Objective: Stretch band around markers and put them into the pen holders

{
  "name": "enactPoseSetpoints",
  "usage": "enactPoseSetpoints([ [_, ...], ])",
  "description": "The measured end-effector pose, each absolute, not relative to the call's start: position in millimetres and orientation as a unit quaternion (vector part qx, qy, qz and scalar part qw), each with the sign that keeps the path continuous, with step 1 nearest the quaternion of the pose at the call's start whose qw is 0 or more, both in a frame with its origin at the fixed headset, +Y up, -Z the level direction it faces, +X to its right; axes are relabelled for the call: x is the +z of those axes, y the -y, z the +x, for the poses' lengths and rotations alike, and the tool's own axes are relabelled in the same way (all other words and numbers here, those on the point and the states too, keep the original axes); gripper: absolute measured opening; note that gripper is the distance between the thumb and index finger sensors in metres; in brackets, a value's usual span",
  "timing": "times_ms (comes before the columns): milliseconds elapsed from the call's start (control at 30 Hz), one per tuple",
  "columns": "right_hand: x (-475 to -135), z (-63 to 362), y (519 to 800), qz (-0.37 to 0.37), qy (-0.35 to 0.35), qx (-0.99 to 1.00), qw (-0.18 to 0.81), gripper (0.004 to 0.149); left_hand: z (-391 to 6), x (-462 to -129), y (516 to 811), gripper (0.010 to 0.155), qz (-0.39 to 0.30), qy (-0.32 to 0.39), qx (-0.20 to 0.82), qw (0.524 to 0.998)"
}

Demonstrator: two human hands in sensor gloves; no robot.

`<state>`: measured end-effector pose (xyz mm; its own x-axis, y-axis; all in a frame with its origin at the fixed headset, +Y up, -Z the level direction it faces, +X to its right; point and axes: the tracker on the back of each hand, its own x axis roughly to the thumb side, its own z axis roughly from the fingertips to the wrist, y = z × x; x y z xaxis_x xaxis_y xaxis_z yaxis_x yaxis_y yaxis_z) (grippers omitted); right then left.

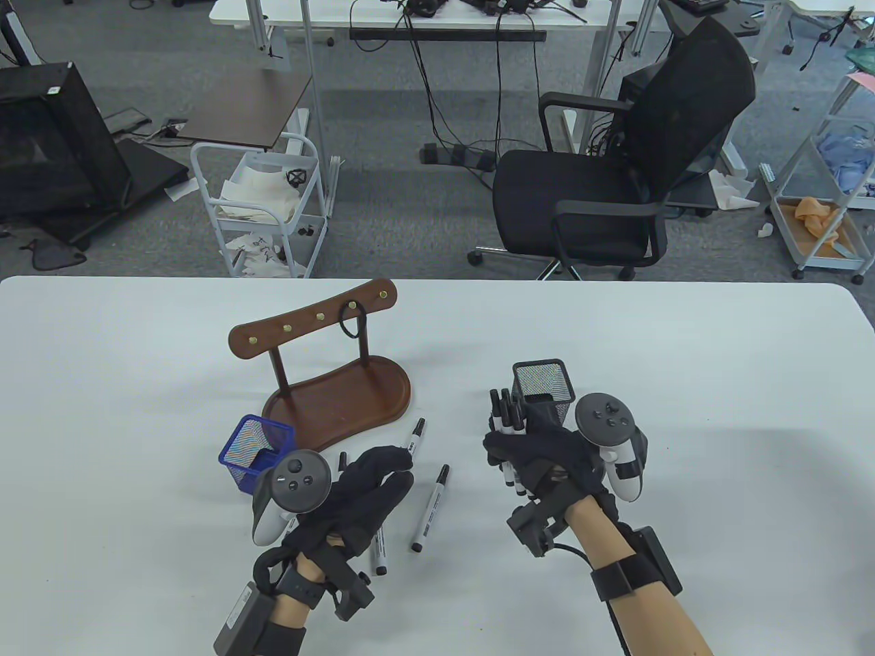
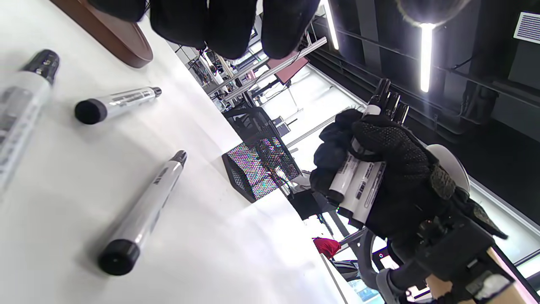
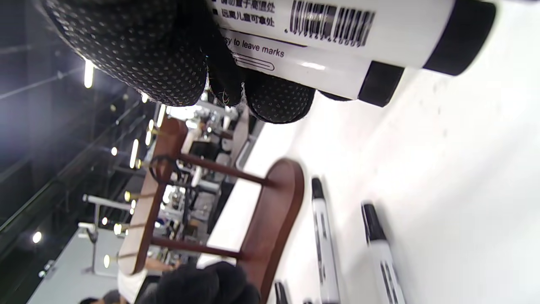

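My right hand [image 1: 519,447] grips a bundle of black-capped white markers [image 1: 507,418] just in front of the black mesh pen holder [image 1: 542,385]. The left wrist view shows the same bundle [image 2: 358,185] in the right hand [image 2: 392,169] beside that holder [image 2: 261,169]. My left hand [image 1: 372,478] hovers with straight fingers over three loose markers [image 1: 431,509] and holds nothing. The blue mesh pen holder [image 1: 254,451] stands left of it. A black band [image 1: 352,321] hangs on a hook of the wooden stand [image 1: 342,396]. Whether a band is around the bundle is hidden.
The wooden stand's base [image 3: 274,219] lies close behind the loose markers [image 3: 322,240]. A black office chair [image 1: 615,178] and a white trolley [image 1: 260,205] stand beyond the table's far edge. White tabletop [image 1: 718,383] stretches to the right of the black holder.
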<state>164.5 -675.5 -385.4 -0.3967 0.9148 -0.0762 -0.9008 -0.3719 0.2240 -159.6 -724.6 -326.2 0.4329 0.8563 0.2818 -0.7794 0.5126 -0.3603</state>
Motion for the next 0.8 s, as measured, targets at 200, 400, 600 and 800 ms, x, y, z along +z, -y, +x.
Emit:
enactPoseSetpoints([
  [200,-404.0,184.1,658.3,0.012,-0.076,0.851,0.519,0.041,-159.5,-325.9,724.3,0.080,-0.090,0.217,0.487,0.841],
  [400,-425.7,190.7,652.8,-0.006,-0.051,0.859,0.509,0.041,-159.2,-326.1,724.7,0.080,-0.091,0.217,0.483,0.844],
  [600,-448.5,188.1,652.5,-0.019,-0.043,0.863,0.503,0.041,-159.2,-326.2,724.7,0.080,-0.089,0.217,0.481,0.845],
  [800,-463.7,184.6,656.6,-0.016,-0.045,0.865,0.499,0.041,-159.0,-326.1,725.0,0.080,-0.089,0.218,0.478,0.846],
])
